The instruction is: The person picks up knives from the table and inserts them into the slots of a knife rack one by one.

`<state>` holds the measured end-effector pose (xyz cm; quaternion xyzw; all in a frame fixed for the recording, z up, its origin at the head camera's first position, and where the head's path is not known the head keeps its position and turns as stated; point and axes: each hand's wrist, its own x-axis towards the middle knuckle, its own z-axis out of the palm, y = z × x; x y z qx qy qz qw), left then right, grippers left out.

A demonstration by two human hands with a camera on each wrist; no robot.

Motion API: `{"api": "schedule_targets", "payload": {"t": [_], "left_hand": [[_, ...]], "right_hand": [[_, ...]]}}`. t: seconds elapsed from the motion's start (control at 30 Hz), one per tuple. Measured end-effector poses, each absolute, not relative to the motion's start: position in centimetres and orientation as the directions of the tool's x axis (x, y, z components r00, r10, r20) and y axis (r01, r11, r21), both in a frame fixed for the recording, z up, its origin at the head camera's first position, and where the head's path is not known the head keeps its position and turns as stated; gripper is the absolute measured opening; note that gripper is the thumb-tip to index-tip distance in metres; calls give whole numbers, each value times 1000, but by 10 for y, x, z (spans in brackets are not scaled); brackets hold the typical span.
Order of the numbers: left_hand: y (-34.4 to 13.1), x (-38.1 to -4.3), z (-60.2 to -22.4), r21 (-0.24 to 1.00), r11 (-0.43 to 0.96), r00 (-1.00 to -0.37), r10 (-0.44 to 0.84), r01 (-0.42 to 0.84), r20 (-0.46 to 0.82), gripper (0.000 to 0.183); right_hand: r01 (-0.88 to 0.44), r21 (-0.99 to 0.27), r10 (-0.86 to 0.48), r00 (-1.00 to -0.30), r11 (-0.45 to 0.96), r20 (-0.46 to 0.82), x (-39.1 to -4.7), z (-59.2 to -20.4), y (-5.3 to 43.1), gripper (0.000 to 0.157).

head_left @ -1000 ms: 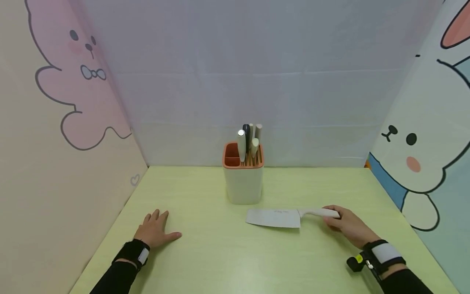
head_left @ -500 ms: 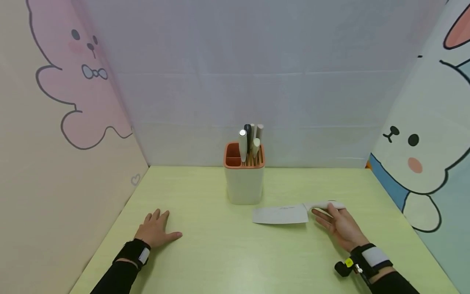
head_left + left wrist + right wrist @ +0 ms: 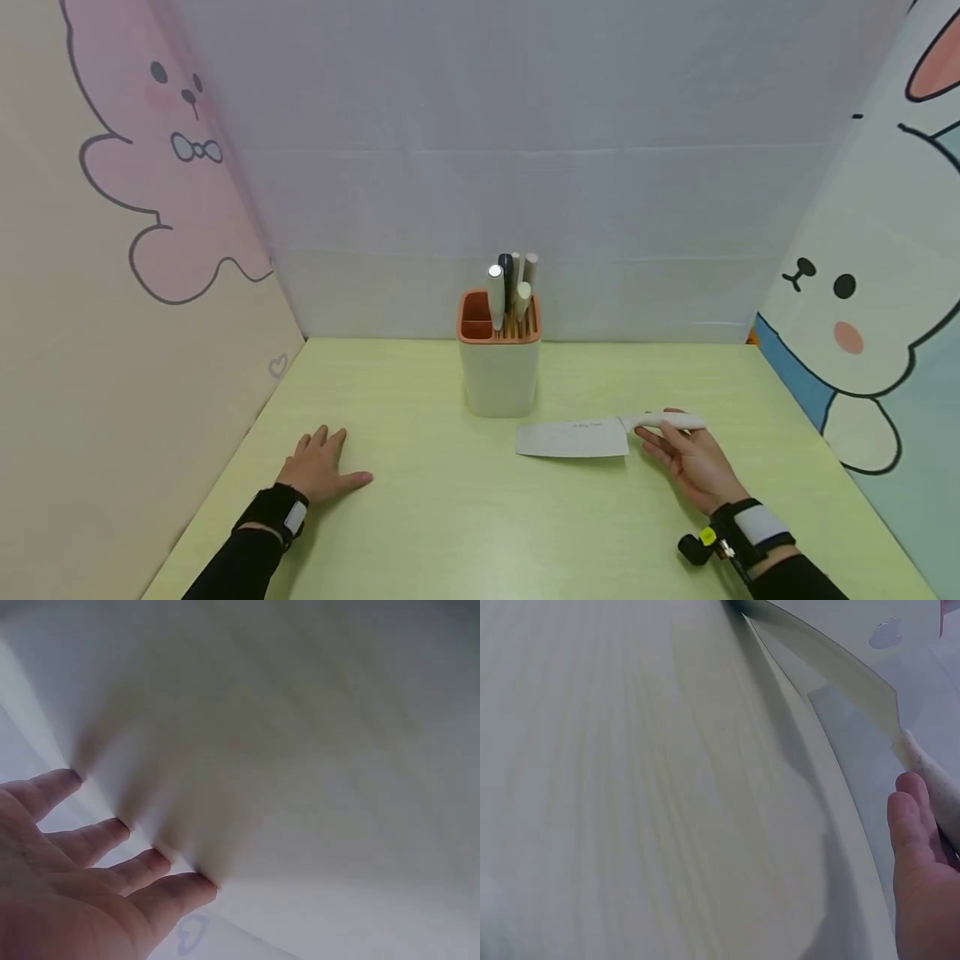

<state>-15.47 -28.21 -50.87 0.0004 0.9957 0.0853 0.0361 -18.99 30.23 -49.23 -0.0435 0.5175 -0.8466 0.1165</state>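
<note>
In the head view a cleaver (image 3: 572, 438) with a broad pale blade and a white handle lies crosswise in front of the knife block, its blade pointing left. My right hand (image 3: 693, 467) pinches the handle between thumb and fingers, the palm partly turned up. The right wrist view shows the blade (image 3: 832, 664) raised at its handle end, with a shadow on the table beneath. My left hand (image 3: 318, 471) rests on the table at the left with fingers spread, and its fingertips (image 3: 196, 885) touch the surface in the left wrist view.
A white knife block (image 3: 498, 379) with an orange rim stands at the middle of the pale yellow table (image 3: 465, 533). Several handles, white and one black, rise from its right side; scissors or knives cannot be told apart. Cartoon-printed walls (image 3: 180, 250) enclose the table.
My right hand has turned its palm upward and moved slightly left, its grip on the cleaver's handle changed. The cleaver has shifted a little to the right. My left hand stays put.
</note>
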Motion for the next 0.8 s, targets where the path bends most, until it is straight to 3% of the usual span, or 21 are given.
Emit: {"api": "schedule_targets", "payload": {"t": [0.17,0.37,0.57,0.8], "left_hand": [[-276,-174,-501,278,960,-999,37,36,1,110],[-229,-206,-447,473,860,-978,127,192,165,105],[-170,-228,-400,511,794,-939,219,330,265,103],[-126,-247,-376,513,786,-936,242,344,257,106]], "right_hand": [[144,-888,-232,-972,-436,-43,-190,-492,302,35],[139,-895,-227,-973,-424,-43,-188,-489,302,33],[127,-915,-204,-978,-382,-51,-187,-487,300,36],[120,-922,-208,-977,-369,-44,-187,-486,299,37]]}}
